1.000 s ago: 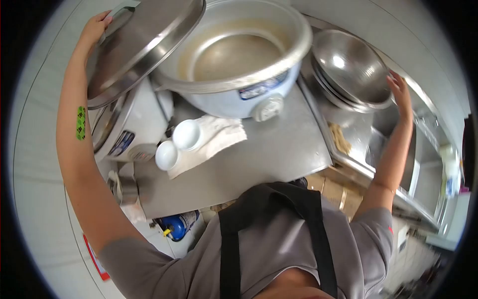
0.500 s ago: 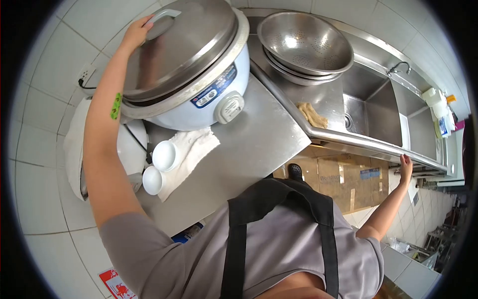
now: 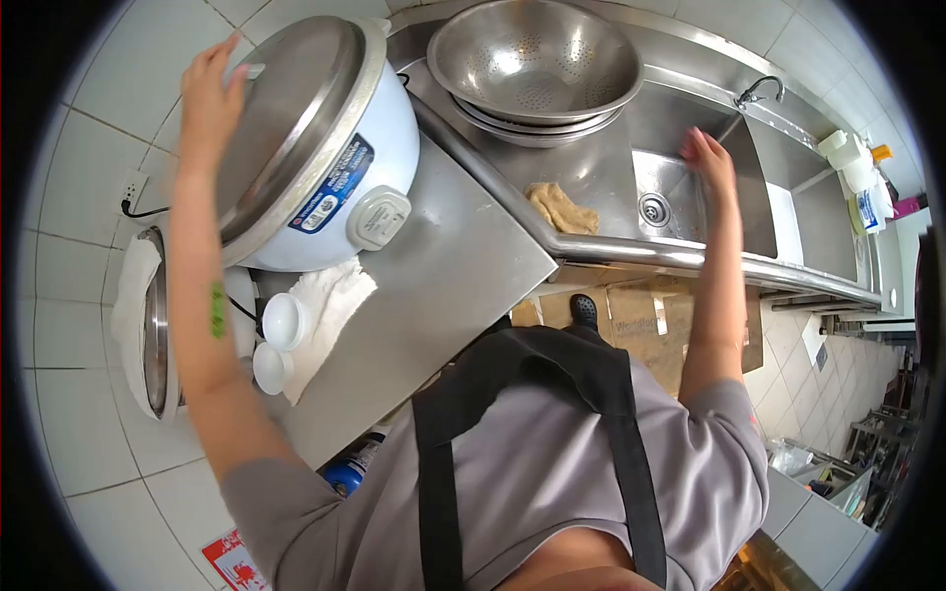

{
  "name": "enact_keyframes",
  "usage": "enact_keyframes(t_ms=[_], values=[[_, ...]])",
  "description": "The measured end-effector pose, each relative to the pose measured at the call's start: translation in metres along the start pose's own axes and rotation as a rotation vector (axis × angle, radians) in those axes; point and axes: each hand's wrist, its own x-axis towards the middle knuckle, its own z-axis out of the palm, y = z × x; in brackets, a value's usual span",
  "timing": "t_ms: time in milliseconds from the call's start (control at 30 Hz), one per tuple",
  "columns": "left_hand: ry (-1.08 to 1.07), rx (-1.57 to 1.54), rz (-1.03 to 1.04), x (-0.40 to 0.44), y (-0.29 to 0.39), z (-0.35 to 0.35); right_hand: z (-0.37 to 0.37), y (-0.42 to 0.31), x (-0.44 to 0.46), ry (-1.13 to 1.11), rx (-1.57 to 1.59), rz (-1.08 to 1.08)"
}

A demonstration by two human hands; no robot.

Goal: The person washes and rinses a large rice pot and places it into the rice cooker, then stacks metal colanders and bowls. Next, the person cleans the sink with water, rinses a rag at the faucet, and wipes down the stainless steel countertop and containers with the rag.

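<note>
A large rice cooker with a white body and a blue label stands on the steel table. Its domed metal lid rests flush on the rim. My left hand is beside the lid handle, fingers apart and holding nothing. Over the sink basin hangs my right hand, slightly blurred, its fingers loosely bent and nothing in them. A tan cloth lies on the sink's drainboard, left of that hand.
Stacked steel colanders sit behind the cloth. Two white bowls lie on a white towel before the cooker. A second cooker stands at the left. Bottles and a faucet line the sink's far side.
My left hand has let go of the lid handle, and the dark gap under the lid has closed. My right hand has left the sink's front edge and risen over the basin.
</note>
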Motion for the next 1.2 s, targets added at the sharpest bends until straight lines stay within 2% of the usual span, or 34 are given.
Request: enact_keyframes(t_ms=[67, 100, 133, 167, 200, 233, 300, 367, 400, 433, 500, 533, 567, 667, 700, 733, 800, 833, 867, 900, 933, 967, 1000, 1033, 1100, 1133, 1200], values=[[-0.070, -0.611, -0.260, 0.013, 0.105, -0.022, 0.053, -0.028, 0.024, -0.036, 0.066, 0.009], [-0.061, -0.752, -0.109, 0.008, 0.137, -0.009, 0.071, -0.035, 0.041, -0.078, 0.002, 0.094], [-0.217, -0.875, -0.331, -0.004, 0.172, 0.009, 0.087, -0.045, 0.051, -0.106, -0.075, 0.151], [-0.446, -0.812, -0.492, -0.004, 0.205, 0.015, 0.100, -0.050, 0.063, -0.117, -0.082, 0.210], [-0.457, -0.744, -0.536, -0.015, 0.225, 0.042, 0.111, -0.046, 0.081, -0.150, 0.035, 0.202], [-0.463, -0.675, -0.584, -0.031, 0.239, 0.077, 0.122, -0.048, 0.091, -0.076, 0.213, 0.187], [-0.341, -0.683, -0.743, -0.056, 0.257, 0.138, 0.128, -0.059, 0.114, -0.100, 0.418, 0.084], [-0.292, -0.545, -0.825, -0.055, 0.273, 0.166, 0.129, -0.091, 0.114, -0.077, 0.365, -0.006], [-0.413, -0.460, -0.668, -0.054, 0.274, 0.175, 0.125, -0.108, 0.113, -0.027, 0.314, -0.084], [-0.426, -0.489, -0.693, -0.048, 0.286, 0.174, 0.119, -0.119, 0.118, -0.016, 0.314, -0.169], [-0.357, -0.455, -0.436, -0.037, 0.301, 0.173, 0.096, -0.146, 0.129, 0.038, 0.328, -0.288], [-0.397, -0.540, -0.327, -0.036, 0.308, 0.174, 0.075, -0.155, 0.145, 0.052, 0.207, -0.354], [-0.434, -0.625, -0.215, -0.036, 0.315, 0.176, 0.055, -0.168, 0.150, 0.086, 0.230, -0.436], [-0.621, -0.748, -0.201, -0.027, 0.326, 0.189, -0.006, -0.213, 0.153, 0.220, 0.196, -0.408], [-0.719, -0.792, -0.189, -0.024, 0.328, 0.194, -0.028, -0.213, 0.174, 0.173, 0.248, -0.460], [-0.606, -0.762, -0.187, -0.019, 0.331, 0.193, -0.048, -0.223, 0.170, 0.129, 0.243, -0.475], [-0.642, -0.781, -0.169, -0.005, 0.335, 0.185, -0.079, -0.228, 0.171, 0.131, 0.306, -0.539], [-0.685, -0.805, -0.151, -0.003, 0.340, 0.181, -0.087, -0.239, 0.144, 0.130, 0.261, -0.547], [-0.529, -0.809, -0.215, -0.009, 0.354, 0.181, -0.097, -0.238, 0.140, 0.177, 0.204, -0.550], [-0.528, -0.813, -0.212, -0.011, 0.362, 0.183, -0.108, -0.237, 0.140, 0.225, 0.149, -0.554], [-0.617, -0.776, -0.207, -0.009, 0.367, 0.183, -0.117, -0.234, 0.140, 0.229, 0.148, -0.556], [-0.708, -0.736, -0.201, -0.009, 0.371, 0.182, -0.125, -0.230, 0.141, 0.297, -0.001, -0.622], [-0.658, -0.721, -0.222, -0.009, 0.374, 0.180, -0.132, -0.225, 0.141, 0.367, -0.152, -0.685], [-0.657, -0.725, -0.214, -0.011, 0.376, 0.178, -0.136, -0.222, 0.137, 0.375, -0.153, -0.684], [-0.474, -0.683, -0.228, -0.011, 0.380, 0.175, -0.143, -0.216, 0.130, 0.329, -0.193, -0.675], [-0.475, -0.688, -0.223, -0.008, 0.383, 0.173, -0.146, -0.213, 0.133, 0.353, -0.288, -0.692], [-0.309, -0.640, -0.232, -0.001, 0.382, 0.172, -0.154, -0.209, 0.134, 0.377, -0.386, -0.638]])
